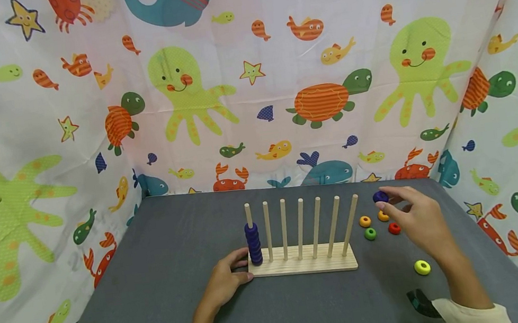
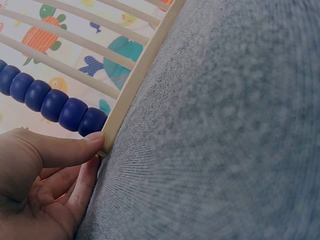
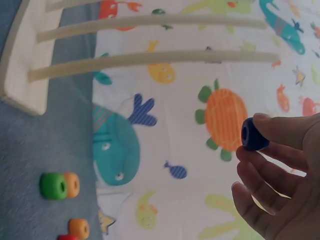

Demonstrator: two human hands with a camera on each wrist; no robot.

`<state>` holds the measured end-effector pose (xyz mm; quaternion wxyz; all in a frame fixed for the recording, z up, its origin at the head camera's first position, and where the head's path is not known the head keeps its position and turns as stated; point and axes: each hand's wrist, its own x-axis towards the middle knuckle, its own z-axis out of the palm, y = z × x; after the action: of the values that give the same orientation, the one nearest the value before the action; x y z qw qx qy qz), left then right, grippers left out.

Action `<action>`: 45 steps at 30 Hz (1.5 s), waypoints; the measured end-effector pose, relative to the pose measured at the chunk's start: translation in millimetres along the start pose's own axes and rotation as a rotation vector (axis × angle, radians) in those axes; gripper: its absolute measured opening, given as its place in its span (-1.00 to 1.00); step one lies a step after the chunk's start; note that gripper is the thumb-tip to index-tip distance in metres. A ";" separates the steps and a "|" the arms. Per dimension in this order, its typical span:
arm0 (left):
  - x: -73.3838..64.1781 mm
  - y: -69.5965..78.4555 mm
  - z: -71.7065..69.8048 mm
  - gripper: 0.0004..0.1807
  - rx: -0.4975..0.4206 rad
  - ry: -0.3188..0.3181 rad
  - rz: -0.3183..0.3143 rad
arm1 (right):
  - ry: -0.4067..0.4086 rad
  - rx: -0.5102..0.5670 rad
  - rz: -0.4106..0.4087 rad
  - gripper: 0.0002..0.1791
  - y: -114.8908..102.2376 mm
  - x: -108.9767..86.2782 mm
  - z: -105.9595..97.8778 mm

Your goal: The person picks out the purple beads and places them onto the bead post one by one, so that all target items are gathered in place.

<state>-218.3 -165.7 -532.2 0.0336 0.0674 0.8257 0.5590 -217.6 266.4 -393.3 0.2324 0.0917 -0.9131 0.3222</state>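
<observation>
A pale wooden peg stand (image 1: pixel 304 266) stands on the table with a row of upright pegs. Several dark blue beads (image 1: pixel 253 244) are stacked on its leftmost peg; the other pegs are bare. At the stand's left end, my left hand (image 1: pixel 225 281) pinches the base, the thumb (image 2: pixel 75 150) on its edge right beside the lowest bead. Raised to the right of the stand, my right hand (image 1: pixel 420 218) holds one blue bead (image 3: pixel 254 135) between thumb and fingertips. The bead's hole shows in the right wrist view.
Right of the stand lie two orange beads (image 1: pixel 364 222), a green bead (image 1: pixel 370 234) and a red bead (image 1: pixel 394 228). A yellow bead (image 1: pixel 422 267) lies nearer the front, below the right forearm. A patterned sea-animal cloth (image 1: pixel 252 103) encloses the grey table (image 1: pixel 176 235) at the back and sides.
</observation>
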 end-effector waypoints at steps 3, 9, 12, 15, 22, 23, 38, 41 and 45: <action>-1.2 0.9 0.0 -0.29 -0.013 -0.002 0.005 | 0.036 0.016 -0.027 -0.52 -10.1 1.1 -0.9; -0.6 0.0 0.2 -0.29 -0.017 -0.005 0.006 | 0.112 0.062 -0.071 -0.51 -31.8 3.9 -2.3; 0.4 -1.0 0.4 -0.29 -0.004 -0.004 -0.002 | 0.135 0.093 -0.086 -0.53 -41.9 4.7 -2.5; 1.7 -2.1 0.3 -0.29 0.002 -0.005 -0.007 | 0.146 0.120 -0.110 -0.54 -50.4 6.1 -1.8; 2.9 -3.9 0.2 -0.30 0.009 -0.005 -0.006 | 0.157 0.154 -0.197 -0.51 -69.3 10.0 5.9; 2.8 -3.7 0.2 -0.30 0.009 -0.005 -0.004 | 0.158 0.160 -0.206 -0.51 -72.0 10.5 7.4; 1.1 -0.2 0.5 -0.30 -0.020 -0.005 0.006 | 0.125 0.233 -0.325 -0.49 -100.8 14.2 27.8; 0.5 0.5 0.4 -0.29 -0.028 -0.006 0.008 | 0.116 0.250 -0.349 -0.49 -105.4 15.0 33.0; 0.5 0.7 -0.1 -0.30 -0.023 -0.006 0.008 | 0.110 0.273 -0.385 -0.51 -112.6 16.6 40.2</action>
<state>-218.8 -165.4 -531.5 0.0346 0.0722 0.8187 0.5686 -211.1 153.3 -351.3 0.3246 0.2770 -0.8127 0.3967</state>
